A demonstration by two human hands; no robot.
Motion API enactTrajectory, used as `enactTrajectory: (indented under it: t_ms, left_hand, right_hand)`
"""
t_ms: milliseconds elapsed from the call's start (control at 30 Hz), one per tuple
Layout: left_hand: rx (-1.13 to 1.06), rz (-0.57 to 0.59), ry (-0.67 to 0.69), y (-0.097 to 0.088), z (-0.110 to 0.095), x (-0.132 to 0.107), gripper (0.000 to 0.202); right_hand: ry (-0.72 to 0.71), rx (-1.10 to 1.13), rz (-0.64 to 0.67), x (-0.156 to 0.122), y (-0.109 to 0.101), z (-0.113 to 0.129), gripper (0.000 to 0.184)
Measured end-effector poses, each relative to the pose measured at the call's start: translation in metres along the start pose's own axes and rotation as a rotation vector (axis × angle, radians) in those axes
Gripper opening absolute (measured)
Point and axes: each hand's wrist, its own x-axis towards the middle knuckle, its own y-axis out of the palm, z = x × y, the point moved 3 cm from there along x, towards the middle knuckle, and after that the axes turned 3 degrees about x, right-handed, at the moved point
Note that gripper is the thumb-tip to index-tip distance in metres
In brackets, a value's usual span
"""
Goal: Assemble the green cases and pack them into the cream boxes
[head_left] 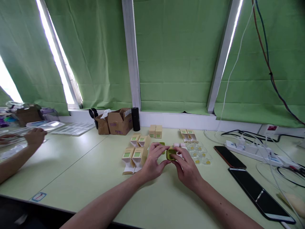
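Note:
Between my two hands is a small olive-green square case (171,155), its hollow side facing me. My left hand (153,160) pinches it from the left, with the thumb low and the fingers at the upper edge. On the other side my right hand (188,167) grips it, a finger reaching into the hollow. Another green piece (162,144) shows partly behind my left fingers. Left of my hands stand several small cream boxes (135,156) with green labels and flaps open. Clear round containers with yellow centres (196,152) lie just right of my right hand.
Two closed cream boxes (155,131) and two open ones (188,135) stand farther back. Cardboard cartons (120,122) and a black cylinder (135,119) are behind. Two phones (259,194), a power strip (252,152) and cables lie right. Another person's hand (35,136) works far left.

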Motion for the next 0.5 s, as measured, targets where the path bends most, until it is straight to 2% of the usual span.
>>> enactTrajectory:
  t_ms: [133, 233, 367, 500]
  left_hand:
    - [-0.026, 0.043, -0.055, -0.002, 0.0, -0.001, 0.049]
    - [-0.015, 0.065, -0.064, -0.002, 0.001, -0.002, 0.047]
    - [0.045, 0.106, -0.059, 0.0, 0.002, -0.004, 0.054]
    - [0.131, 0.119, -0.003, 0.001, -0.002, -0.004, 0.059]
  right_hand:
    - [0.164, 0.082, -0.046, -0.002, -0.001, -0.007, 0.025]
    - [0.368, 0.2, -0.049, -0.002, -0.001, -0.012, 0.023]
    - [0.6, 0.319, -0.038, -0.003, 0.001, -0.015, 0.036]
    - [0.684, 0.434, -0.035, -0.004, 0.006, -0.015, 0.047]
